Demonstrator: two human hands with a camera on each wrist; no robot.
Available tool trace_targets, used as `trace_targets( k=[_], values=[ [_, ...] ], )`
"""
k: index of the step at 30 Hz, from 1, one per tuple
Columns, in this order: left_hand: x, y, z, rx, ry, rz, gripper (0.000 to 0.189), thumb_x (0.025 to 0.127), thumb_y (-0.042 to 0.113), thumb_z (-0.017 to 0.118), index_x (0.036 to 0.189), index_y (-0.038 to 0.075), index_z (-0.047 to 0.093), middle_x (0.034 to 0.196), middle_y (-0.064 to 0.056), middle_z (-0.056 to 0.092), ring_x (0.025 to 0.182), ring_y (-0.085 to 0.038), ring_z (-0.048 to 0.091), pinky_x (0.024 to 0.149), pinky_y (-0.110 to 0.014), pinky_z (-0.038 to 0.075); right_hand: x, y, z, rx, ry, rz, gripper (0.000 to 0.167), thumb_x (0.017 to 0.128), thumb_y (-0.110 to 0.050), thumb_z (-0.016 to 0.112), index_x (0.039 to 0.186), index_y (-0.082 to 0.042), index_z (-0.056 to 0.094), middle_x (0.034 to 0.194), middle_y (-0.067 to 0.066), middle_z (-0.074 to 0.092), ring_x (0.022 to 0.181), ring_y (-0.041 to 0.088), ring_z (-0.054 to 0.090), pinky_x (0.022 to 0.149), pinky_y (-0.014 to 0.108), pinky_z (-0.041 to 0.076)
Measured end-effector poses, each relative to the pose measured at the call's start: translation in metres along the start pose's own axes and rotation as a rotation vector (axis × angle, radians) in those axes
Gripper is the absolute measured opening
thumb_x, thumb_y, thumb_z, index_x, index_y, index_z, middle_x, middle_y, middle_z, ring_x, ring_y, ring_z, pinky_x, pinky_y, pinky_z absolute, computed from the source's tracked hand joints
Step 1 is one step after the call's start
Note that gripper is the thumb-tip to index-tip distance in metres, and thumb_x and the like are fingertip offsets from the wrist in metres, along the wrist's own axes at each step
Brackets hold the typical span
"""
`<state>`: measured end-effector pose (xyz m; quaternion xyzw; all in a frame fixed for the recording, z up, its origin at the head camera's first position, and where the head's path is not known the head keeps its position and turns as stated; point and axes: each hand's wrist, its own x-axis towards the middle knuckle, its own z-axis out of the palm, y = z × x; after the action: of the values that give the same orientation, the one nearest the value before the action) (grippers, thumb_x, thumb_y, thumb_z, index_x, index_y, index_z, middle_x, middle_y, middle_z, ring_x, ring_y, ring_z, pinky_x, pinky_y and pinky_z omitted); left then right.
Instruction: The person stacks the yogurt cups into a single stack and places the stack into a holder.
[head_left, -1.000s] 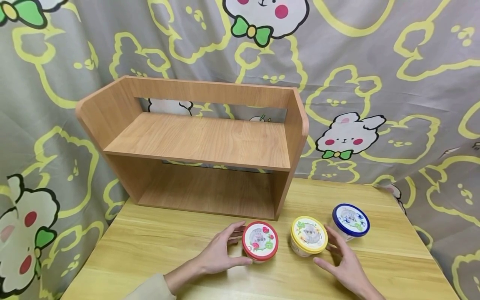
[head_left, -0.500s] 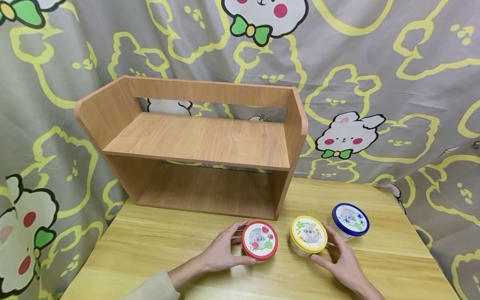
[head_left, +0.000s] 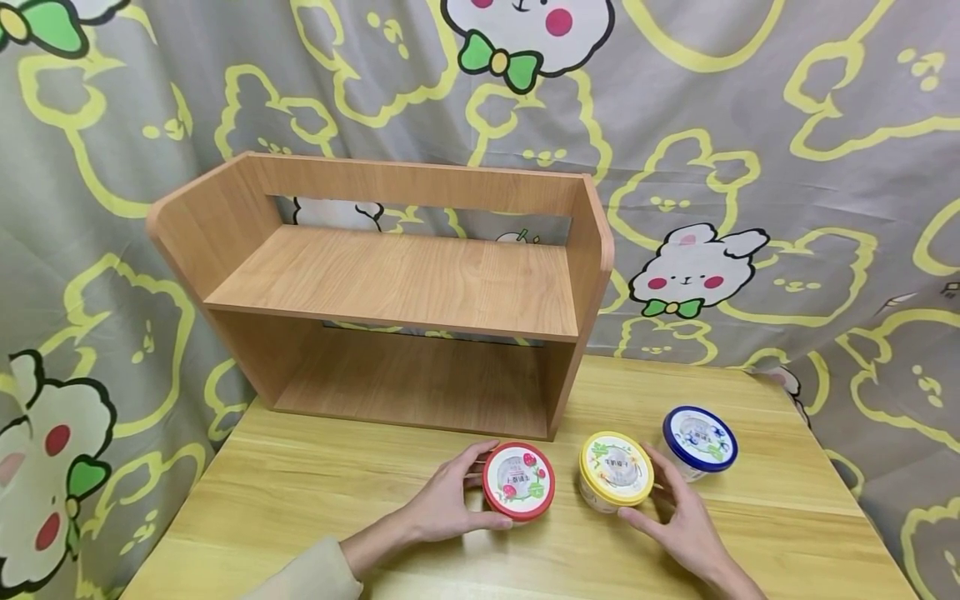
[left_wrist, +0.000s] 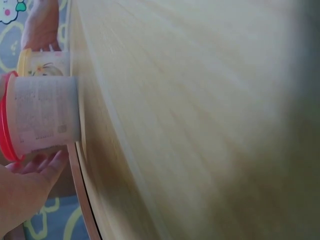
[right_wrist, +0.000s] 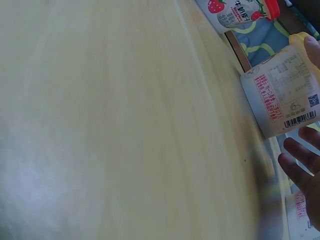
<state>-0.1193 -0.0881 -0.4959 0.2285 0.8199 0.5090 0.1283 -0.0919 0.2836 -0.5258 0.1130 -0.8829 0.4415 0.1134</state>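
Two round tubs stand on the wooden table between my hands. My left hand curves round the left side of the red-lidded tub, thumb at its front and fingers at its back. Around the right side of the yellow-lidded tub lies my right hand, its thumb at the front edge. In the right wrist view, the right fingers are spread just below this white tub. The left wrist view has the left fingertips right at the red-lidded tub's side.
A blue-lidded tub stands behind the right hand. At the back left of the table is a two-tier wooden shelf, its right panel near the red-lidded tub. Patterned grey curtains hang close behind and at both sides.
Both thumbs have moved slightly inward, closer against the fronts of the red-lidded and yellow-lidded tubs. The tubs stay in place on the table.
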Motion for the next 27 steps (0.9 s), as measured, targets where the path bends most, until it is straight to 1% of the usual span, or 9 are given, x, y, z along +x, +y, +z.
trace_targets(
  k=[3,5,8,11,13,17,23,25,27],
  values=[
    [0.0006,0.0003,0.0007,-0.005,-0.004,0.005,0.104,0.079,0.041,0.094,0.160,0.010,0.037,0.153,-0.007,0.056,0.135,-0.029,0.063,0.115,-0.035,0.054,0.0001,-0.0011,0.0004,-0.005,0.002,0.013,0.098,0.078,-0.011,0.093,0.160,-0.006,0.039,0.140,0.021,0.065,0.120,-0.023,0.047,0.097,0.011,0.052],
    [0.0010,0.0005,0.0012,-0.012,-0.007,0.007,0.104,0.079,0.040,0.094,0.160,0.009,0.037,0.153,-0.007,0.056,0.136,-0.029,0.062,0.115,-0.034,0.054,0.0003,-0.0016,0.0010,-0.003,0.007,0.016,0.098,0.078,-0.011,0.093,0.160,-0.006,0.039,0.139,0.016,0.065,0.119,-0.022,0.048,0.096,0.010,0.051],
    [0.0015,0.0002,0.0018,-0.019,-0.009,0.008,0.103,0.079,0.039,0.094,0.160,0.010,0.038,0.153,-0.007,0.056,0.137,-0.029,0.062,0.115,-0.033,0.054,0.0005,-0.0013,0.0024,0.013,0.012,0.008,0.098,0.077,-0.009,0.094,0.159,-0.005,0.040,0.138,-0.006,0.064,0.119,-0.021,0.050,0.096,0.007,0.050],
    [0.0018,-0.0003,0.0019,-0.021,-0.007,0.008,0.102,0.079,0.039,0.094,0.160,0.013,0.038,0.153,-0.006,0.056,0.137,-0.028,0.061,0.116,-0.032,0.053,0.0011,-0.0002,0.0038,0.035,0.015,-0.004,0.098,0.076,-0.008,0.094,0.159,-0.003,0.040,0.135,-0.029,0.055,0.119,-0.021,0.051,0.095,0.006,0.049],
    [0.0019,-0.0006,0.0018,-0.020,-0.004,0.009,0.101,0.079,0.039,0.094,0.159,0.015,0.039,0.153,-0.006,0.057,0.137,-0.028,0.061,0.115,-0.032,0.054,0.0014,0.0005,0.0045,0.044,0.016,-0.009,0.098,0.076,-0.007,0.094,0.158,-0.002,0.040,0.133,-0.037,0.051,0.118,-0.020,0.052,0.095,0.006,0.049],
    [0.0022,-0.0010,0.0020,-0.030,-0.006,0.008,0.099,0.079,0.039,0.094,0.159,0.017,0.040,0.152,-0.005,0.057,0.137,-0.027,0.062,0.115,-0.032,0.053,0.0020,0.0011,0.0050,0.035,0.020,-0.001,0.098,0.075,-0.007,0.094,0.157,-0.002,0.041,0.132,-0.036,0.051,0.117,-0.019,0.053,0.094,0.007,0.050],
    [0.0039,-0.0023,0.0024,-0.059,-0.006,0.018,0.098,0.078,0.035,0.095,0.158,0.017,0.041,0.150,-0.005,0.058,0.135,-0.025,0.063,0.115,-0.029,0.053,0.0041,0.0011,0.0055,0.010,0.021,0.008,0.097,0.076,-0.010,0.094,0.157,-0.002,0.042,0.134,-0.021,0.057,0.115,-0.018,0.054,0.092,0.010,0.053],
    [0.0044,-0.0028,0.0024,-0.063,-0.003,0.022,0.097,0.078,0.034,0.095,0.158,0.017,0.041,0.149,-0.005,0.058,0.135,-0.025,0.063,0.115,-0.029,0.053,0.0048,0.0017,0.0058,0.013,0.023,0.004,0.096,0.076,-0.009,0.094,0.156,-0.001,0.043,0.134,-0.022,0.057,0.115,-0.018,0.054,0.092,0.010,0.053],
    [0.0048,-0.0029,0.0024,-0.070,-0.003,0.022,0.097,0.078,0.034,0.095,0.157,0.016,0.042,0.149,-0.004,0.059,0.134,-0.025,0.063,0.115,-0.029,0.053,0.0056,0.0023,0.0060,0.017,0.025,-0.001,0.095,0.076,-0.009,0.094,0.155,0.000,0.043,0.133,-0.027,0.055,0.115,-0.018,0.054,0.092,0.010,0.053]
  ],
)
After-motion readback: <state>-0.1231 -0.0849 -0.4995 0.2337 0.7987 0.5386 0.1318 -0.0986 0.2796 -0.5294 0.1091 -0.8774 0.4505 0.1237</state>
